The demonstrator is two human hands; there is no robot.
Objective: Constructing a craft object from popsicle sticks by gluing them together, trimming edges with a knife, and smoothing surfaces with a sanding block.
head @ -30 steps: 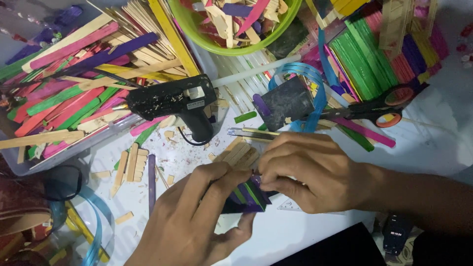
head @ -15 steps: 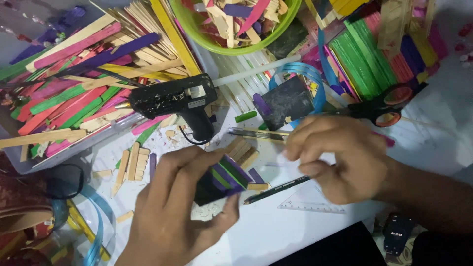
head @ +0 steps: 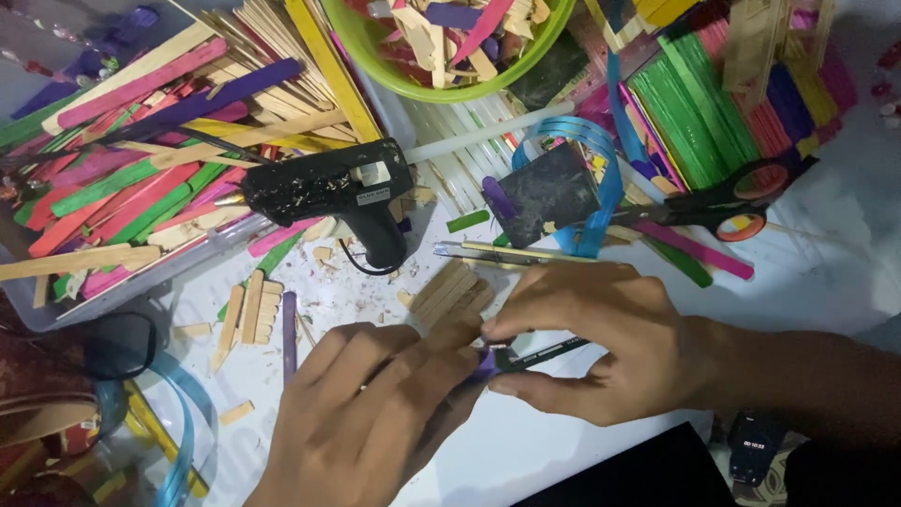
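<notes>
My left hand (head: 375,418) lies low at the centre, fingers curled over a small piece made of coloured craft sticks; only its purple tip (head: 487,364) shows. My right hand (head: 610,347) meets it from the right, pinching a thin dark pen-like tool (head: 549,351) whose tip rests at that purple tip. Thumb and fingertips of both hands touch there. A small panel of plain wooden sticks (head: 452,291) lies just above the hands.
A black glue gun (head: 328,188) lies above the hands. At the left is a clear tray of coloured sticks (head: 141,150), at the top a green bowl (head: 450,89). Scissors (head: 732,199), a dark block wrapped in blue ribbon (head: 554,192) and stick bundles (head: 694,103) sit at right.
The right hand picked up the dark tool that lay on the table and brought it to the piece. The left hand closed over the coloured piece, hiding most of it.
</notes>
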